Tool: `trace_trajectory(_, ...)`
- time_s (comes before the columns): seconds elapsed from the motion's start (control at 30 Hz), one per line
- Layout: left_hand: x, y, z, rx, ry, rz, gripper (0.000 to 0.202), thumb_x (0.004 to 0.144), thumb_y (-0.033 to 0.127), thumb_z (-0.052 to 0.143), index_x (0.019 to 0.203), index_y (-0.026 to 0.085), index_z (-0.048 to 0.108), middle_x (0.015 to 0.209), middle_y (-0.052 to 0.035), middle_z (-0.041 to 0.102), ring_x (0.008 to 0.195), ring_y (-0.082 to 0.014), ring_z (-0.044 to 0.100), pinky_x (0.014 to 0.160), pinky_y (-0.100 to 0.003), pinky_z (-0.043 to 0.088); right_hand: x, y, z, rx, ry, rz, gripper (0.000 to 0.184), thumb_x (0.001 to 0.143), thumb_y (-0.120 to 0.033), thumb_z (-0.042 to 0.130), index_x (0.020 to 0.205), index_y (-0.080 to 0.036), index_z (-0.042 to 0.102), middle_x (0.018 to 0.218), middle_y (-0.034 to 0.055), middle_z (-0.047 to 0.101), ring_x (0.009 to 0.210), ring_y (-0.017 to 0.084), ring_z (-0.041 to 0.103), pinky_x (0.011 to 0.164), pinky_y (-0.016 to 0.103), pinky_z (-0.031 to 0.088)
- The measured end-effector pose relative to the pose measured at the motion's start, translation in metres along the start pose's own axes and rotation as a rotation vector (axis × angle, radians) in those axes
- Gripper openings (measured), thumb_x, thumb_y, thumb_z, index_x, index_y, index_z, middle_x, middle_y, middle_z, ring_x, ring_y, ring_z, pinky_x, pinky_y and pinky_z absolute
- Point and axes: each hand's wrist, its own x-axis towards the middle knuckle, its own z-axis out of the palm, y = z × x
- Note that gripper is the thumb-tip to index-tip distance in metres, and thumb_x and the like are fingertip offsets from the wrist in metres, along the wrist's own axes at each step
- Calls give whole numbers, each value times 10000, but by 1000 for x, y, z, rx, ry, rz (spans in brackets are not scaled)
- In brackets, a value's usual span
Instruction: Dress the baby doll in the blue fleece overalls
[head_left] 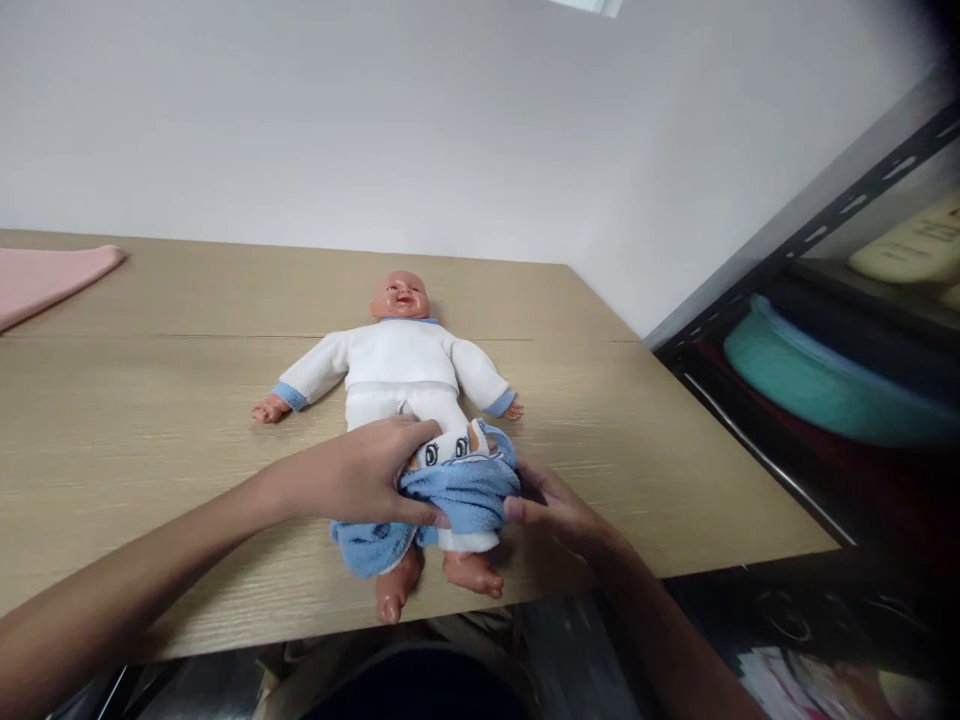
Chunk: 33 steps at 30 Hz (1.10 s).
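Observation:
A baby doll (401, 355) lies on its back on the wooden table, head toward the wall and bare feet near the front edge. It wears a white top with blue cuffs and white trousers. Blue fleecy overalls (461, 490), with embroidered eyes on a white patch, are bunched around its lower legs. My left hand (360, 470) is closed on their left side, thumb toward the feet. On the opposite side, my right hand (559, 505) grips the bunched cloth between thumb and fingers; some of those fingers are hidden behind the fabric.
Pink cloth (52, 280) lies at the table's far left. A plain wall (375, 120) rises behind the tabletop (187, 400). To the right stands a dark metal shelf (810, 240) holding a teal basin (817, 380) and a pale yellow object (911, 240).

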Motion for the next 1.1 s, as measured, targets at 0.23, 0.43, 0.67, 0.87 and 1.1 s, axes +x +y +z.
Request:
trace_trajectory(0.23, -32, -15, -25, 45, -37, -217, 422, 989, 657, 795, 1100, 260, 704, 909, -14, 721, 781, -235, 635, 661, -335, 407, 65, 27, -15, -229, 47, -73, 350, 977, -523, 841, 1203, -257, 819, 1149, 50, 858, 1103, 308, 785, 1063, 464, 636)
trace_trajectory(0.43, -49, -34, -21, -32, 43, -123, 259, 1059, 497, 695, 1178, 269, 725, 1260, -60, 754, 1125, -281, 699, 943, -366, 551, 84, 27, -7, -343, 28, -235, 251, 1045, -446, 754, 1207, -254, 754, 1140, 59, 796, 1097, 279, 745, 1036, 406, 605)
trace_trajectory(0.67, -42, -58, 6, 68, 537, -61, 325, 1064, 373, 569, 1348, 251, 669, 1549, -136, 686, 1464, -371, 604, 1247, -531, 466, 110, 38, -5, -340, 23, -252, 178, 1068, -442, 688, 1119, -274, 662, 1004, 23, 780, 972, 261, 746, 920, 379, 599)
trace_trajectory(0.87, -19, -91, 11, -115, 728, -205, 149, 1053, 401, 551, 1002, 270, 500, 874, 22, 533, 801, -212, 522, 783, -356, 478, 128, 39, 1, -421, 57, -264, 125, 1023, -383, 657, 1096, -283, 645, 912, -4, 746, 866, 246, 708, 831, 356, 545)
trace_trajectory(1.1, 4, -106, 11, -427, 789, -210, 266, 1113, 526, 560, 1105, 264, 514, 897, 38, 516, 811, -192, 511, 776, -319, 477, 144, 39, 17, -419, 207, -253, 210, 1021, -495, 666, 1046, -297, 602, 822, -9, 636, 807, 263, 619, 774, 376, 513)
